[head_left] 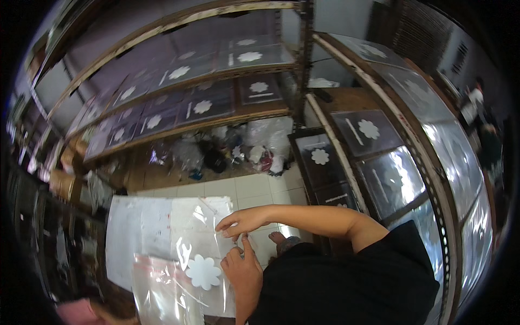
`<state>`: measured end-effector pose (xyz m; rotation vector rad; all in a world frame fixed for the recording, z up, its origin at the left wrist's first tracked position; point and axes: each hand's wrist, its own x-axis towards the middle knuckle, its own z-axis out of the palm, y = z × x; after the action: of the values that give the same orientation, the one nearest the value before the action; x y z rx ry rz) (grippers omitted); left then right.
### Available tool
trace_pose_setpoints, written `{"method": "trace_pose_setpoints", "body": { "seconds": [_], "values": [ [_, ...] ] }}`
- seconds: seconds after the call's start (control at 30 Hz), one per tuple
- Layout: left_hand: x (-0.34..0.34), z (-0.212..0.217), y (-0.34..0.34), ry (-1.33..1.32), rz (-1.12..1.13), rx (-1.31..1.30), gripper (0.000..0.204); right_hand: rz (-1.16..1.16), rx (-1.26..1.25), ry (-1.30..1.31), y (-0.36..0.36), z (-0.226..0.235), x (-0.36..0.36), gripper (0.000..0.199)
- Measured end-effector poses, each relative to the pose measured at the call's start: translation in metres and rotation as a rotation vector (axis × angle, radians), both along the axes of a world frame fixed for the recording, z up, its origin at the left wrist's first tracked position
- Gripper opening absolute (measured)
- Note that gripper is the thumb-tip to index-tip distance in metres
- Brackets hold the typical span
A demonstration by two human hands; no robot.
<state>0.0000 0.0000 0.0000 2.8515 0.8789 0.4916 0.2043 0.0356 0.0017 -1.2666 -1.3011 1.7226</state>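
A clear plastic bag (208, 214) lies on a white tabletop (135, 227), glare streaking its surface. On it sits a white flower-shaped piece (203, 272) with rounded petals. My right hand (241, 221) reaches in from the right, its fingers bent together at the bag's right edge; what they pinch is too small to tell. Just below, my left hand (242, 265) rests beside the flower piece. Its index finger points up toward the right fingertips, and its other fingers are loosely bent. More clear bags (157, 281) with a reddish strip overlap the near side of the table.
Shelves (233, 116) across the back hold several clear sheets with white flowers and strips. A slanted rack (368, 130) on the right carries more. Bundled plastic (216, 154) fills the floor below the shelves. At lower left shows another person's pink sleeve (78, 312).
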Motion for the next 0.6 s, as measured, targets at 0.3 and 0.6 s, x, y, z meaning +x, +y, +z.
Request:
{"method": "trace_pose_setpoints", "body": {
  "seconds": [0.3,0.6],
  "values": [
    [0.067,0.025,-0.024,-0.365,-0.363,-0.065,0.054,-0.045,0.219,-0.307,-0.001,0.049,0.095,0.031],
    [0.088,0.019,-0.013,-0.74,-0.494,-0.085,0.036,-0.183,0.371,-0.839,-0.063,0.289,0.198,0.044]
  ]
}}
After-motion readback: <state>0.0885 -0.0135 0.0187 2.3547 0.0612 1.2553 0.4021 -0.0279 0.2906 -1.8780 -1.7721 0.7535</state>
